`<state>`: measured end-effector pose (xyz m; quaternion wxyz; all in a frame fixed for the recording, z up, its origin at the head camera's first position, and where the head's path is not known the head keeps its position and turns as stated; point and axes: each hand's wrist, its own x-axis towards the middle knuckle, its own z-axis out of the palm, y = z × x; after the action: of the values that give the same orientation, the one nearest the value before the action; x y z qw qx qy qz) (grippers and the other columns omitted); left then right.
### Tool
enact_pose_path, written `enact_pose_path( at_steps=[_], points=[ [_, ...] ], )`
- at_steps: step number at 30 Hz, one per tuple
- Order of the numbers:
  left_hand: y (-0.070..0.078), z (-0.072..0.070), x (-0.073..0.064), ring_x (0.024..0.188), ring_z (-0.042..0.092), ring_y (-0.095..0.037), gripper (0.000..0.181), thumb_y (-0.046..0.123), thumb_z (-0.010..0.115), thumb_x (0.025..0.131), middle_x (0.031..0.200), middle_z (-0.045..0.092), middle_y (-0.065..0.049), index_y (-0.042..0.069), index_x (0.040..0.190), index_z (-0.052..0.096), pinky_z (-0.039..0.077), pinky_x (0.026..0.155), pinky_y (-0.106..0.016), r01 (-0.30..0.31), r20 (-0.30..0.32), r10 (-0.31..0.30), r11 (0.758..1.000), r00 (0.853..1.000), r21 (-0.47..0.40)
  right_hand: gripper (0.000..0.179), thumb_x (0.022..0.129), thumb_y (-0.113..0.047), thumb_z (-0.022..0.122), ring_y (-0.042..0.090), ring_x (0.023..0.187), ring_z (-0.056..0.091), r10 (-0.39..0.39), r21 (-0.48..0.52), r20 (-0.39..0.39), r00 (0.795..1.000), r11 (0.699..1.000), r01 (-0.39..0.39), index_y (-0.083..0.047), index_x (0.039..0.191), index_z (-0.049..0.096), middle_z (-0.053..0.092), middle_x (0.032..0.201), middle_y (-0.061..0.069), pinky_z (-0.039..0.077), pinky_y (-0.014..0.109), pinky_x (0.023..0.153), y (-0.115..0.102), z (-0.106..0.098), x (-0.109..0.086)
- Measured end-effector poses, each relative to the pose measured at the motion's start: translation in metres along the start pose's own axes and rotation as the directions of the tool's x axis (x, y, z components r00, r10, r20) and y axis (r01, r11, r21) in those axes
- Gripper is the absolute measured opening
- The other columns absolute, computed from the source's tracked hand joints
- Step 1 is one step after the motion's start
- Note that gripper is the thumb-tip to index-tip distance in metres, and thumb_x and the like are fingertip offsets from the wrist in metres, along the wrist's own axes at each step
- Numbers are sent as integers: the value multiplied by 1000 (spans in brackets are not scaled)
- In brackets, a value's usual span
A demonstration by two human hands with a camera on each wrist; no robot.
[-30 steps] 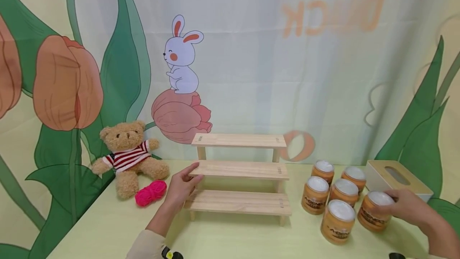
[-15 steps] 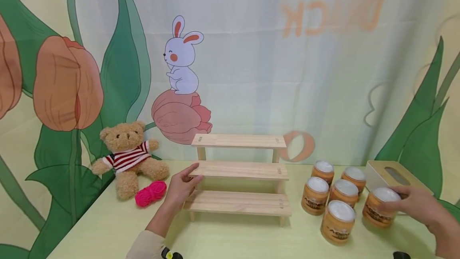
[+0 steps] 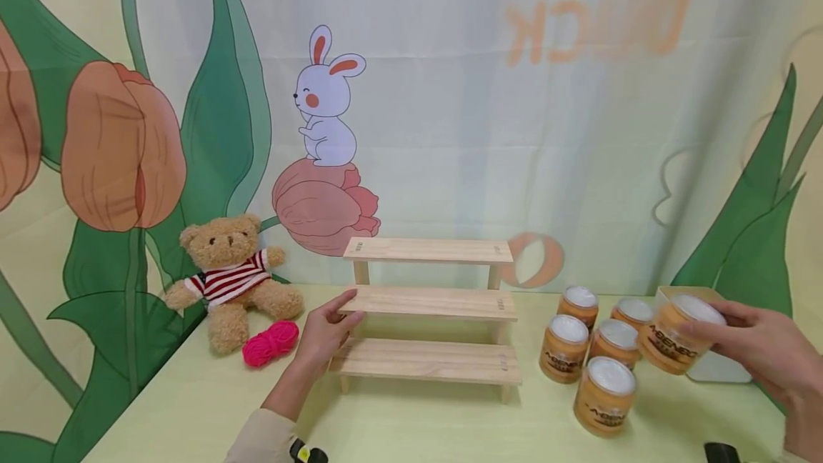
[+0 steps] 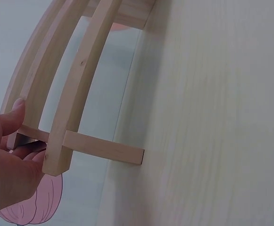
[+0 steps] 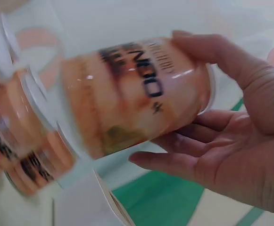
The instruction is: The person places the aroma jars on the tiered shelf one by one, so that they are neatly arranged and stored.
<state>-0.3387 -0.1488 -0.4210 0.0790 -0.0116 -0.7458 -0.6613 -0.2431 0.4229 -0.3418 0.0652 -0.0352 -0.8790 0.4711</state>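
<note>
A three-tier wooden shelf (image 3: 431, 361) stands mid-table. My left hand (image 3: 323, 331) grips the left end of its middle board, thumb on top and fingers beneath, as the left wrist view shows. On the right, my right hand (image 3: 765, 341) holds an orange jar (image 3: 671, 338) with a white lid, tilted and raised off the table. In the right wrist view the thumb and fingers wrap the jar (image 5: 137, 94) near its lid end. Several matching jars (image 3: 604, 399) stand grouped just left of it.
Behind the raised jar sits a tissue box (image 3: 720, 370), partly hidden. At the left a teddy bear (image 3: 231, 274) in a striped shirt leans by the printed curtain, with a pink yarn skein (image 3: 270, 344) at its feet.
My right hand has lifted the jar from the table, up toward the tissue box, and it now tilts. The left hand and the shelf have stayed in place.
</note>
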Motion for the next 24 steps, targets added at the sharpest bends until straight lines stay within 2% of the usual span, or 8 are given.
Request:
enact_pose_path(
  at_steps=[2,5,7,9,11,13,17,24],
  points=[
    [0,0,0,63,44,-13,52,15,73,93,79,56,-5,12,142,58,31,50,-21,2,-2,-2,1000,1000,5,56,95,-28,71,-3,89,59,-47,104,2,999,994,47,-4,142,51,63,109,-10,54,25,72,-5,6,1],
    [-1,0,0,62,43,-13,52,14,73,93,79,56,-5,11,142,58,31,49,-21,0,-6,0,1000,1000,5,26,96,-15,70,2,92,61,-117,304,4,993,946,110,-23,121,67,65,103,-18,54,26,72,-12,17,2],
    [-1,0,1,62,44,-12,52,14,73,93,79,56,-5,11,142,58,31,49,-21,-6,-7,7,1000,1000,8,28,96,-6,67,5,94,62,-164,439,20,986,887,139,-29,113,69,67,105,-14,54,26,73,-17,24,3],
    [-2,0,1,62,45,-12,51,14,73,92,79,57,-5,10,141,58,31,49,-21,-12,-11,12,1000,1000,6,34,97,0,62,6,97,63,-216,541,39,976,825,161,-29,113,70,67,108,-10,54,25,75,-22,32,5],
    [-3,1,1,64,47,-13,51,14,74,92,79,58,-4,10,141,59,32,50,-20,-18,-16,18,1000,1000,15,36,98,4,58,7,100,63,-269,612,54,962,770,181,-26,114,71,67,111,-7,54,25,79,-27,40,6],
    [-3,1,1,65,48,-13,51,14,74,92,80,60,-4,10,140,59,33,50,-20,-22,-20,22,1000,1000,22,34,99,6,56,8,101,63,-303,653,58,951,732,193,-21,114,72,68,112,-4,54,25,81,-32,48,8],
    [-3,2,2,67,50,-15,50,13,74,92,80,61,-5,11,140,60,35,51,-20,-25,-32,26,999,999,36,28,98,4,58,10,96,62,-308,668,52,950,718,196,-15,110,74,68,108,-1,54,25,80,-44,64,7],
    [-3,4,2,70,52,-17,50,14,73,93,85,62,-7,13,140,60,37,52,-20,-20,-40,22,998,999,57,26,95,0,66,10,101,64,-276,605,63,959,775,183,-17,113,74,70,109,-2,54,24,83,-62,85,2]
  ],
)
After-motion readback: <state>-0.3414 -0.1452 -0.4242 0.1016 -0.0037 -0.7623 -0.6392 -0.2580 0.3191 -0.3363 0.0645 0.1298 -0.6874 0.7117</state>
